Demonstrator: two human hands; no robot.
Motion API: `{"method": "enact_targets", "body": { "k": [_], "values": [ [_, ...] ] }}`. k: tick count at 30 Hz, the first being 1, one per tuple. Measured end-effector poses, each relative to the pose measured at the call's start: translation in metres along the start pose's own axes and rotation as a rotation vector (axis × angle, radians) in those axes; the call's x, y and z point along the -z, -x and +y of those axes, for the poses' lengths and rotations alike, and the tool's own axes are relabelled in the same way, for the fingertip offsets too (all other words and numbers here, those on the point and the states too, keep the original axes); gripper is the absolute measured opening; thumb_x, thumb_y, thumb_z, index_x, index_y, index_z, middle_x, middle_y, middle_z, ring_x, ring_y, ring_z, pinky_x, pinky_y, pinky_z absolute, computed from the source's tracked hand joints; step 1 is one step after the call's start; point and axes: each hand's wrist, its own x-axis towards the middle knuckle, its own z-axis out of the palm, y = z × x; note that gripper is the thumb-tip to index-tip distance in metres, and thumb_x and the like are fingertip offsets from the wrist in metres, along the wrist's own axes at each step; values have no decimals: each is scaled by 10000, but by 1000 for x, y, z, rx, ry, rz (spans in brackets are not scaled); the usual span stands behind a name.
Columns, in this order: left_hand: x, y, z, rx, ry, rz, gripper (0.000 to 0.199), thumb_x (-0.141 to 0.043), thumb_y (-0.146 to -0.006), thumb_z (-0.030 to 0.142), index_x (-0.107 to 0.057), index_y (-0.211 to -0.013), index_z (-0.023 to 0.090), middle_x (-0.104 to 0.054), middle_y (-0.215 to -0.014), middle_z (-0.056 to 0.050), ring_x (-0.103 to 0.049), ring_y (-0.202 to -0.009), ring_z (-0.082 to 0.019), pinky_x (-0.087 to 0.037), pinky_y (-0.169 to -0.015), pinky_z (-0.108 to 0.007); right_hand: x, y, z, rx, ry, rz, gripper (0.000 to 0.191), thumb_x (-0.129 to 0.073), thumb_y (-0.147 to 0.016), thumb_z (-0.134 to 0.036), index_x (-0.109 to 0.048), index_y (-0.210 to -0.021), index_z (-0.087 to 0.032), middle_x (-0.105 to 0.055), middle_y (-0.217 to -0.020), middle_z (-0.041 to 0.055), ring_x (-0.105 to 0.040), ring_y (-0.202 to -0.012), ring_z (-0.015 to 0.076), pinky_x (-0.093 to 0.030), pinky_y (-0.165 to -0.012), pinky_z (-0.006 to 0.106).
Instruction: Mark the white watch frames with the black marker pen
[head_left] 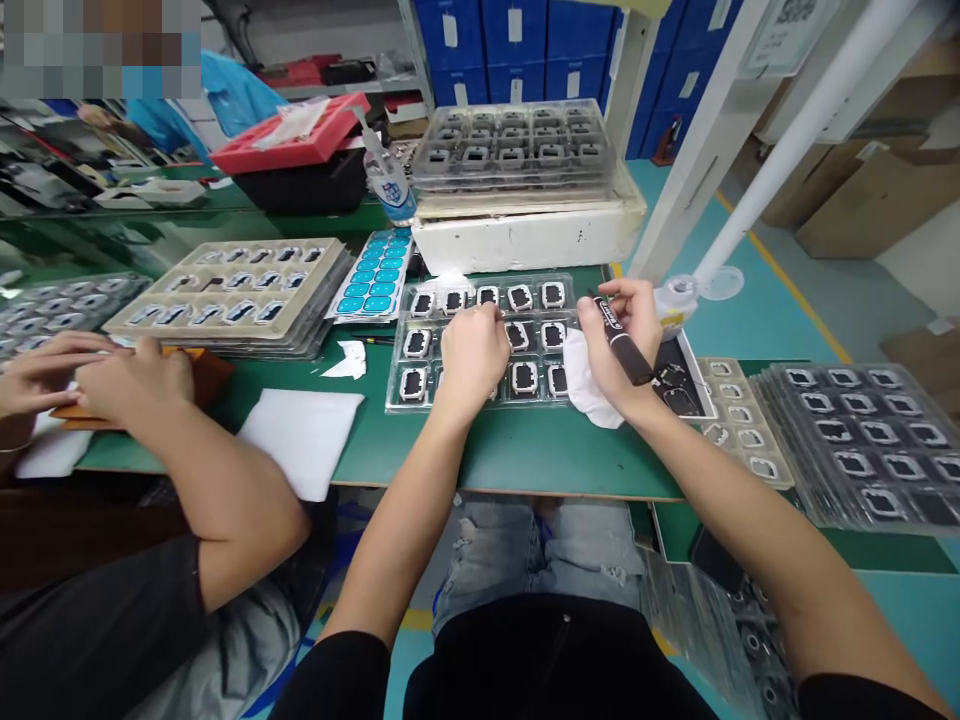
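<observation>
A clear plastic tray (400, 378) with several small black-framed parts lies on the green table in front of me. My left hand (472, 352) rests on the tray's middle, fingers curled over a part; whether it grips one I cannot tell. My right hand (626, 335) is at the tray's right edge, closed around a black marker pen (622, 343) and a white cloth (589, 385) bunched under the palm.
A co-worker's hands (97, 378) work at the left near a white sheet (304, 435). Stacks of part trays stand at the left (225, 295), the back (517, 150) on a white foam box, and the right (862, 440). A blue sticker sheet (371, 280) and a bottle (386, 180) are behind.
</observation>
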Motion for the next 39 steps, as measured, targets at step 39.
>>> {"method": "enact_targets", "body": {
  "k": [39],
  "values": [
    [9, -48, -125, 328, 86, 121, 299, -882, -756, 302, -640, -911, 219, -664, -860, 5, -601, -838, -208, -526, -888, -375, -5, 18, -11, 0, 114, -180, 329, -642, -994, -446, -583, -1239, -233, -657, -833, -34, -633, -714, 157, -463, -704, 302]
  ]
}}
